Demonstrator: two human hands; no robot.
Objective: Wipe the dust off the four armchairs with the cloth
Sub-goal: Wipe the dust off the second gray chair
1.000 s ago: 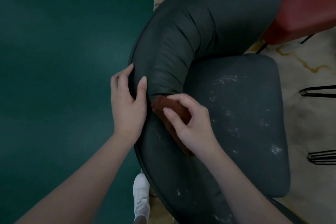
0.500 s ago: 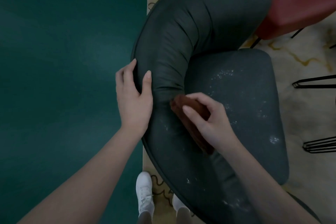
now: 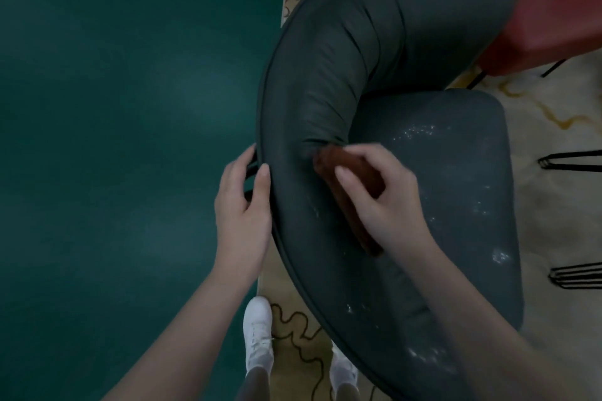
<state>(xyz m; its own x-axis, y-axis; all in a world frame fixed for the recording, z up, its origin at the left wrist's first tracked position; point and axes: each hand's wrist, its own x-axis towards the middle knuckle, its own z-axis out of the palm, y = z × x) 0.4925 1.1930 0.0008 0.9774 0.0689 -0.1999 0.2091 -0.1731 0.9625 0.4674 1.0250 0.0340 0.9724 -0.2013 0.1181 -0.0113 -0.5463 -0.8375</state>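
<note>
A dark grey armchair (image 3: 384, 42) with a curved padded backrest fills the middle of the head view, and white dust speckles its seat (image 3: 456, 172). My right hand (image 3: 384, 202) holds a folded brown cloth (image 3: 351, 185) against the inner side of the backrest, where it meets the seat. My left hand (image 3: 242, 212) grips the backrest's outer rim, thumb on the padding and fingers behind the edge. More dust lies on the lower armrest near my right forearm.
A red armchair (image 3: 560, 0) stands at the top right, touching the grey one. Black wire legs (image 3: 573, 163) of other furniture lie on the cream patterned rug at right. Dark green floor (image 3: 114, 140) spreads to the left. My white shoes (image 3: 259, 335) stand below the chair.
My right hand has slid the cloth rightwards along the inner backrest towards the seat. My left hand has moved from the top of the padding out to the chair's outer rim.
</note>
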